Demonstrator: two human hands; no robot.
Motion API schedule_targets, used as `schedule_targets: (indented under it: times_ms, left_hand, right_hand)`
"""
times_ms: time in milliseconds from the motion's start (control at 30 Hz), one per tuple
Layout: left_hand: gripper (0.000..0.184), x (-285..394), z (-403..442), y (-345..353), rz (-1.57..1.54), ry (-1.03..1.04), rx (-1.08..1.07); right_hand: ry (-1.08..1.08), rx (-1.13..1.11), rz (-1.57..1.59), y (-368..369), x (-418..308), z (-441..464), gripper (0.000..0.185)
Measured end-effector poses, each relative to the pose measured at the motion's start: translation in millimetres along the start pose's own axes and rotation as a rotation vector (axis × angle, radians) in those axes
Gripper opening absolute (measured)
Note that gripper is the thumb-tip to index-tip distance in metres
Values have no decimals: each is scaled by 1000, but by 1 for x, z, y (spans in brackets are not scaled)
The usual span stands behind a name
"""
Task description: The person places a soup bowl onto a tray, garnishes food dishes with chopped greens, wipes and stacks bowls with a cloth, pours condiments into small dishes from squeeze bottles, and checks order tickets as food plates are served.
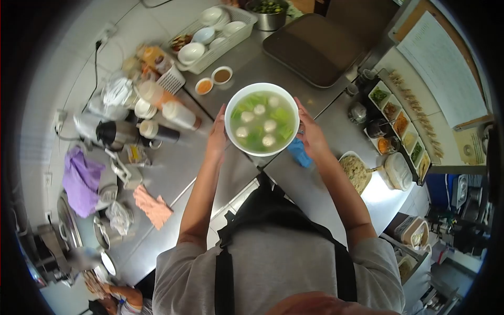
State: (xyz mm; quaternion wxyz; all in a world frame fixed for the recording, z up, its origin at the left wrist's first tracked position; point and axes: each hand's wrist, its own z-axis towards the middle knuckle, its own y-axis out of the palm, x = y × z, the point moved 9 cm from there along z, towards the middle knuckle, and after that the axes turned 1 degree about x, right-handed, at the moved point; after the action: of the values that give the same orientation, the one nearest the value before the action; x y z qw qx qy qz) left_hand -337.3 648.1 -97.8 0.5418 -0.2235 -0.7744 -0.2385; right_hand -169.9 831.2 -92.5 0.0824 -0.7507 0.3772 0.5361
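A white bowl of soup [227, 122] is held up in front of me between both hands. Pale round meatballs [270, 125] and green leafy vegetables [283, 116] float in its broth. My left hand [217, 132] grips the bowl's left side, the fingers partly hidden by the rim. On the opposite side my right hand [311, 131] is closed on the bowl, with a ring on one finger. A blue cloth [300, 153] lies on the steel counter just below my right hand. Beyond the bowl stand two small sauce dishes, one orange [203, 86] and one brown [222, 75].
A white basket of bowls [239, 35] and a dark tray [310, 50] stand at the back. Squeeze bottles [181, 115] crowd the left, near a pink cloth [152, 206]. A topping rack [401, 124] and a noodle container [355, 172] are right. Another person [123, 299] is at lower left.
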Motion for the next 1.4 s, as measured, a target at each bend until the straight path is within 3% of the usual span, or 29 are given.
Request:
schedule_targets:
  times_ms: [333,600,967,1133,1167,1267,1300,1400]
  left_hand:
    - [53,40,179,132,162,-26,-212]
    - [54,30,310,211,178,13,-406]
    - [50,-2,372,237,219,-41,-348]
    - [45,-23,376,223,71,51,-338]
    - [44,-24,372,221,54,78,-320]
    - [47,5,313,202,1125,844,-12]
    - [53,1,297,206,1135,778,-97]
    - [50,-11,259,223,1293,1012,-116]
  right_hand:
    - [-108,241,104,-103,-84,98,52]
    - [-195,326,216,-160,-104,184,56]
    - [-129,346,225,-205,-89,252,55]
    - [-164,343,150,-195,-101,235,54]
    - [-180,367,115,-194,-107,228,53]
    - [-466,571,-507,-205,-132,163,44]
    - [-484,594,-590,-210,-133,145,43]
    - [-498,659,-732,-223,-129,83,40]
